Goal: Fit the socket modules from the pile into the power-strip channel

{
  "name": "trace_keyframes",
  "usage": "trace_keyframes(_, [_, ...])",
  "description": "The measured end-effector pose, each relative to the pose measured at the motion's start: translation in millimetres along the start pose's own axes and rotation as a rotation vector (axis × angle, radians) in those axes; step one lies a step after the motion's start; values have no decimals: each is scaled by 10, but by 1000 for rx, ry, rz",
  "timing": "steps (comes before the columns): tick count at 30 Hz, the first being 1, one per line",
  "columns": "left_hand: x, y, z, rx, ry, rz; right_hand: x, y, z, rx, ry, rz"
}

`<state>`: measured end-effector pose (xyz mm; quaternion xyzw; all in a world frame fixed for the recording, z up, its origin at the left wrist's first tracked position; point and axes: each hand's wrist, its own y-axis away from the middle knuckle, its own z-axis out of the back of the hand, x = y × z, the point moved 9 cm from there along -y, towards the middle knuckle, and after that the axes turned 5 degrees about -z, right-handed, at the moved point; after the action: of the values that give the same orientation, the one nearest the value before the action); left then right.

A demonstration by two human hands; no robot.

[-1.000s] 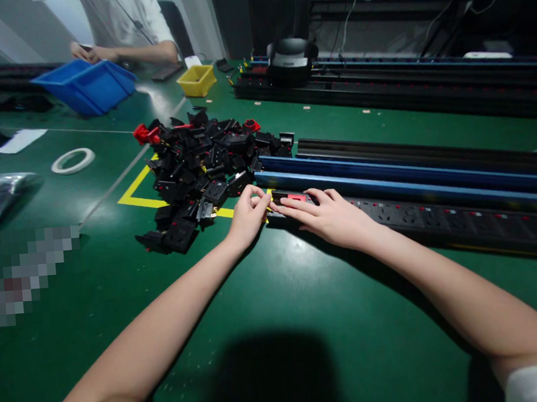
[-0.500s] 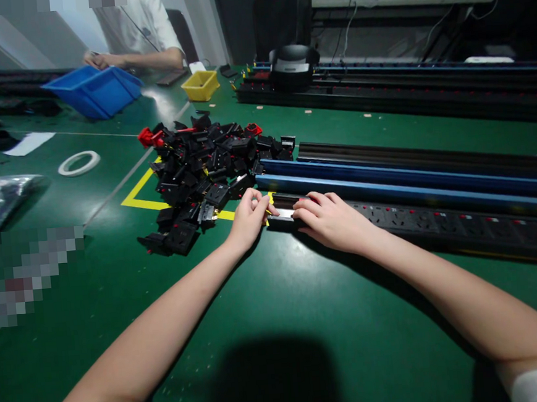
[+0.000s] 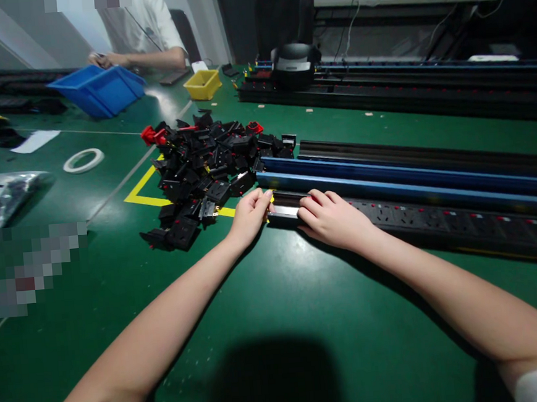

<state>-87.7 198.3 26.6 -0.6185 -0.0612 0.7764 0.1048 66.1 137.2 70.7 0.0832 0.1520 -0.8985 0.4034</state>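
Observation:
A long black power strip (image 3: 406,215) with a row of sockets and small red marks lies on the table. My left hand (image 3: 250,218) is at its left end, thumb and fingers pinched together beside a bit of yellow. What sits between those fingertips is hidden. Over the strip, a little to the right, my right hand (image 3: 338,221) curls its fingers, gripping it across the top. Between the hands a bare, shiny stretch of the strip's channel shows. Beyond my left hand lies a heap of black socket modules (image 3: 218,152), with a few red pieces among them.
Blue rails (image 3: 388,182) lie just behind the strip. More long black strips (image 3: 381,93) stretch across the back. A yellow bin (image 3: 202,85) and a blue bin (image 3: 102,93) stand farther off, near a person's hands (image 3: 107,60). A tape roll (image 3: 83,161) lies left.
The fingers of my left hand have closed tighter at the strip's end. My right hand has slid slightly right along the strip. The view has shifted a little.

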Motion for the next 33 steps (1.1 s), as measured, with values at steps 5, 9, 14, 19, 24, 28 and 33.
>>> trace_keyframes(5, [-24,30,22,-31,43,24,11,1,4,-22,37,8])
trace_keyframes(9, [-87,64,88,-95,46,-35,19,4,10,-34,57,22])
trace_keyframes(14, [-233,87,245,-179,-128,-159,25,6,23,-40,58,30])
trace_keyframes(19, [-410,80,434,-305,-485,-342,26,4,22,-43,61,29])
trace_keyframes(24, [-322,87,546,-424,-620,-331,21,1,13,-41,56,23])
trace_keyframes(28, [-207,44,522,-367,-585,-281,19,2,14,-47,42,19])
trace_keyframes(33, [-132,9,505,-327,-510,-240,20,2,14,-46,40,17])
